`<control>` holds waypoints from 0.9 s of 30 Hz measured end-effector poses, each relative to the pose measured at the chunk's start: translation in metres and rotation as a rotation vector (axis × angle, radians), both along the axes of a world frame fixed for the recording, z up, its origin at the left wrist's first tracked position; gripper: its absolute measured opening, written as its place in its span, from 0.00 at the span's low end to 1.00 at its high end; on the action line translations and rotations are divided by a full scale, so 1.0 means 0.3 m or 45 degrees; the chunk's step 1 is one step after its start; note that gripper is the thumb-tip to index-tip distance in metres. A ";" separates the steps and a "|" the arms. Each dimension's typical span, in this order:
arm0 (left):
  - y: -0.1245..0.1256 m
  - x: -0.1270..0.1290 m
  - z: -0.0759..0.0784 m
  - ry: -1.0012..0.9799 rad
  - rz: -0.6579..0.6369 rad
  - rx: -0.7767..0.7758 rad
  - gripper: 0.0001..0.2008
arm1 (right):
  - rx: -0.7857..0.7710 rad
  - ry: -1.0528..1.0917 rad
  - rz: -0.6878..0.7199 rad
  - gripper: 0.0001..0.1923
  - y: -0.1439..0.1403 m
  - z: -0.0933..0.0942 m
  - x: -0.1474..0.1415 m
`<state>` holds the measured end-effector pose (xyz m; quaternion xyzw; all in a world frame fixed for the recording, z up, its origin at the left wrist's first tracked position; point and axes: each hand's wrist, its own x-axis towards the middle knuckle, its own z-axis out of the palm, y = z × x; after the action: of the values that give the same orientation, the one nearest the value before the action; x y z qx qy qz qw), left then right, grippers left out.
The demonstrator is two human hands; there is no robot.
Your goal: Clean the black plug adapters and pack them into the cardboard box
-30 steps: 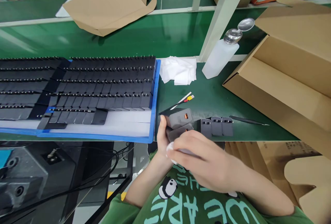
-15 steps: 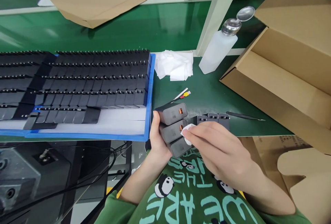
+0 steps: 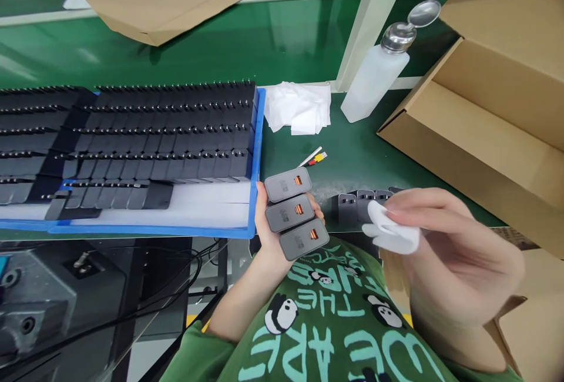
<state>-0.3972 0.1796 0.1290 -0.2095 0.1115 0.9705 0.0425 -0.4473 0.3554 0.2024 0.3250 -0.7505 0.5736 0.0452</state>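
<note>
Three dark grey rectangular plastic chargers [image 3: 296,213] are being gripped in a stepped stack by the left hand [image 3: 269,235] at the green bench edge [image 3: 352,158], orange ports upturned for access. A white wiping pad [image 3: 390,234] is being pinched in the right hand [image 3: 453,253], lifted clear of them.

Two bare forearms reach forward from short green sleeves. The left hand [image 3: 271,226] is held low, close to the body, its palm turned toward the right, its grip closed on three grey chargers [image 3: 296,213] stacked side by side; the thumb lies along their left edge and fingertips show at their right edge. The right hand [image 3: 445,241] is raised nearer the viewer, well apart from the left, its back facing up, fingers bent and pointing left, a white wipe [image 3: 390,233] pinched between thumb and fingertips. The right forearm runs off toward the lower right
</note>
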 end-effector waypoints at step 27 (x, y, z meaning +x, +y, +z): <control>0.012 -0.030 0.043 -0.127 0.163 -0.190 0.41 | 0.242 0.610 0.002 0.15 -0.098 -0.124 0.092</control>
<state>-0.4063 0.1832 0.1417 -0.2669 0.1675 0.9486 -0.0299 -0.4198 0.3261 0.1651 0.4552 -0.7685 0.4073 0.1905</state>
